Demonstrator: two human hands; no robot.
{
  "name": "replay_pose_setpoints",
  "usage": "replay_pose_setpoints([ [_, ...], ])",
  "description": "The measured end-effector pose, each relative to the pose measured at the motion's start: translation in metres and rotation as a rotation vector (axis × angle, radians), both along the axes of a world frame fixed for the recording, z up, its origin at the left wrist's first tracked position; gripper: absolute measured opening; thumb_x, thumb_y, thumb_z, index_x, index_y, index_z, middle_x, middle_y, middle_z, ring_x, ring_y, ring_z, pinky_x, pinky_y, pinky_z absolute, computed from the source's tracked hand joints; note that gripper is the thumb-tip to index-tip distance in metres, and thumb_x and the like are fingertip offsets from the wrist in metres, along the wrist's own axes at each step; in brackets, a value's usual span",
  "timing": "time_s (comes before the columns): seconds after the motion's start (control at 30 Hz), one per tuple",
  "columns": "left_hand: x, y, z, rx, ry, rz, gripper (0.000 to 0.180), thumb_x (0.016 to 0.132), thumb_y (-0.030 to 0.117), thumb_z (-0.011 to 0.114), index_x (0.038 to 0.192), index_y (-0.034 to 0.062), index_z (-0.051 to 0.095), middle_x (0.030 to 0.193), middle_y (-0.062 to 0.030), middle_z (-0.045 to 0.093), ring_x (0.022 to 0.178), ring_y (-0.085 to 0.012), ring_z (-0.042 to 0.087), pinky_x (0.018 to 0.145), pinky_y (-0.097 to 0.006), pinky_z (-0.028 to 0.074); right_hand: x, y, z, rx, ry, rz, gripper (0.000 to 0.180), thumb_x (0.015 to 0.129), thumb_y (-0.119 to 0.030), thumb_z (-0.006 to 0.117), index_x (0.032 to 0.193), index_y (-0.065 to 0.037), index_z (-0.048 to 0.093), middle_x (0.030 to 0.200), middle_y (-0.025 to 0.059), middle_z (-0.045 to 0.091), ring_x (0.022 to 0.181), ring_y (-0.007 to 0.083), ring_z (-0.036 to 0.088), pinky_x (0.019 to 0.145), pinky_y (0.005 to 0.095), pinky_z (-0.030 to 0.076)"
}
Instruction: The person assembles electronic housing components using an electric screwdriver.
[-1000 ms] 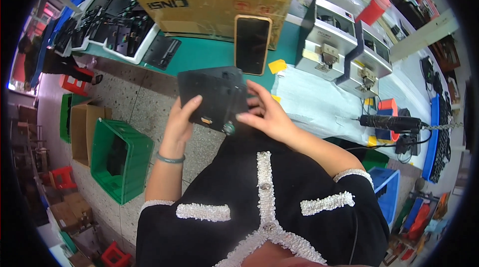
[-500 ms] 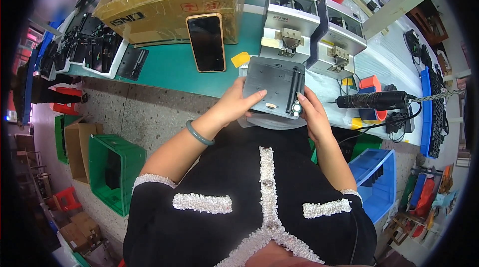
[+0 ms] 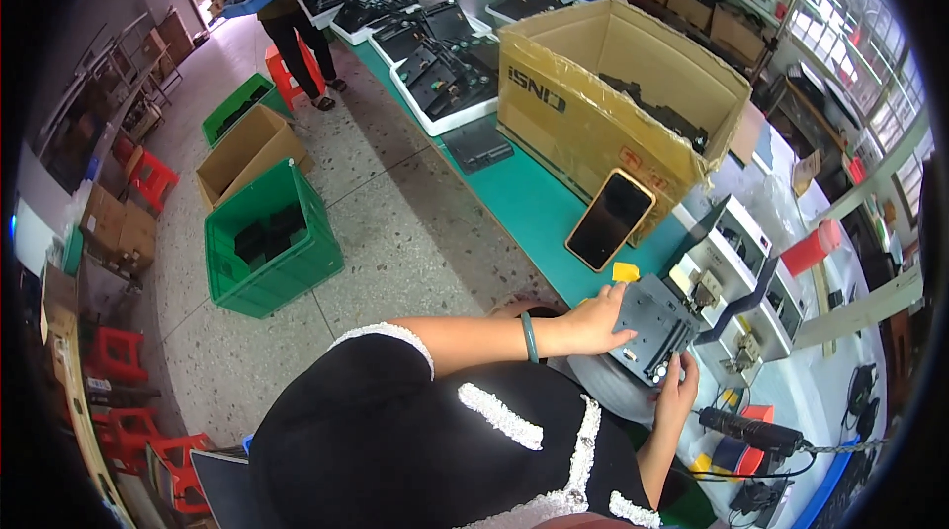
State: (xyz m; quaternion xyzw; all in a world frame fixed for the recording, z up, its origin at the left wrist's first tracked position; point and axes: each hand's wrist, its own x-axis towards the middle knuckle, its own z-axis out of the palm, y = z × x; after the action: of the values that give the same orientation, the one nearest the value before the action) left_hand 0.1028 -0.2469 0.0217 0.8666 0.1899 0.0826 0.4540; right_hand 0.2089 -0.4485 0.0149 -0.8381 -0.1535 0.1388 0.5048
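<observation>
Grey plastic panel (image 3: 648, 323) lies between your hands beside the metal machine (image 3: 714, 258), black bar (image 3: 677, 342) running away from your right hand (image 3: 676, 391), curled at the near corner, grip unclear; your left hand (image 3: 595, 322) clasps the left edge.

Two hands (image 3: 597, 323) on one dark panel (image 3: 652, 319), one phone (image 3: 611, 220), two green crates (image 3: 297, 282) at left, two grey-white machines (image 3: 727, 257) at right, one black corded tool (image 3: 751, 428)
</observation>
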Motion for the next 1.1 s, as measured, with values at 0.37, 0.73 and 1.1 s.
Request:
replay_pose_setpoints([
  [0.37, 0.002, 0.007, -0.003, -0.031, -0.114, -0.084, 0.101, 0.081, 0.037, 0.073, 0.145, -0.0095, 0.01, 0.133, -0.0363, 0.036, 0.114, -0.0476, 0.05, 0.098, -0.044, 0.044, -0.027, 0.005, 0.022, -0.072, -0.575, 0.25, 0.108, 0.054, -0.019, 0.087, 0.147, -0.012, 0.034, 0.133, 0.0119, 0.049, 0.088, 0.0219, 0.055, 0.067, 0.0287, 0.046],
  [0.73, -0.006, 0.022, -0.004, 0.018, -0.13, -0.276, 0.115, 0.066, 0.026, 0.086, 0.151, 0.0087, 0.01, 0.138, -0.0283, 0.033, 0.119, -0.0464, 0.047, 0.099, -0.045, 0.043, -0.019, 0.012, 0.035, -0.242, -0.439, 0.253, 0.095, 0.055, -0.024, 0.088, 0.139, -0.014, 0.046, 0.127, 0.0144, 0.051, 0.089, 0.027, 0.059, 0.069, 0.0326, 0.051],
  [1.1, -0.069, 0.13, 0.151, 0.666, -0.443, 0.159, 0.084, 0.077, 0.034, 0.075, 0.142, 0.0, 0.035, 0.145, -0.0261, 0.035, 0.131, -0.0397, 0.04, 0.111, -0.044, 0.032, -0.012, -0.001, 0.023, -0.286, -0.5, 0.258, 0.104, 0.05, -0.03, 0.089, 0.14, -0.008, 0.041, 0.124, 0.0182, 0.051, 0.109, 0.0387, 0.054, 0.088, 0.0408, 0.047],
])
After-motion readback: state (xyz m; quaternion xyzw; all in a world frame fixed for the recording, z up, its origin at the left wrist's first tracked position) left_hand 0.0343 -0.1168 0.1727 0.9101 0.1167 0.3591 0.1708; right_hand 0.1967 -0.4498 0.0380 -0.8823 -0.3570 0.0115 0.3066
